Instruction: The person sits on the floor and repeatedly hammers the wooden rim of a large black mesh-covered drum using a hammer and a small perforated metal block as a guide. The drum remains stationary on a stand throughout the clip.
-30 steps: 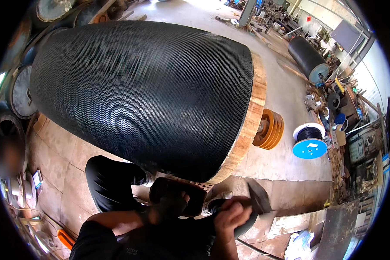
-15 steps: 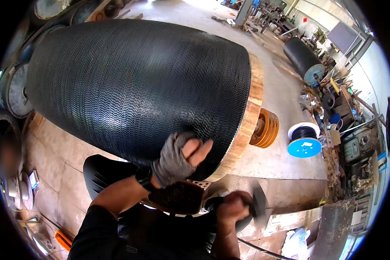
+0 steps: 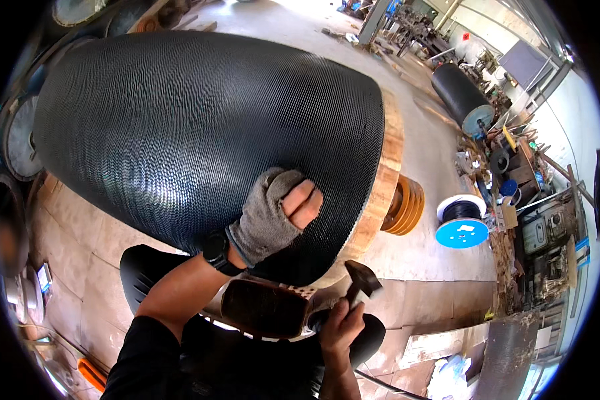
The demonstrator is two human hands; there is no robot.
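A big black roller (image 3: 200, 127) with a finely ridged surface and a wooden end rim (image 3: 386, 173) lies across the view in front of me. My left hand (image 3: 277, 210), in a grey glove with bare fingertips, rests against the roller near its right end. Its fingers are curled together; whatever they pinch is hidden. Lower right, my right hand (image 3: 342, 327) grips a hammer (image 3: 363, 280) by the handle, its dark head raised beside the wooden rim and apart from the roller.
An orange grooved pulley (image 3: 407, 205) juts from the roller's right end. Further right stands a blue-and-white cable spool (image 3: 461, 223). Below my left hand is a dark tray (image 3: 263, 308). Another black roller (image 3: 461, 93) lies at the back right, near piled clutter along the wall.
My left hand has shifted up along the roller. The hammer has swung up and left from a blurred, lower position, with my right hand turned upright.
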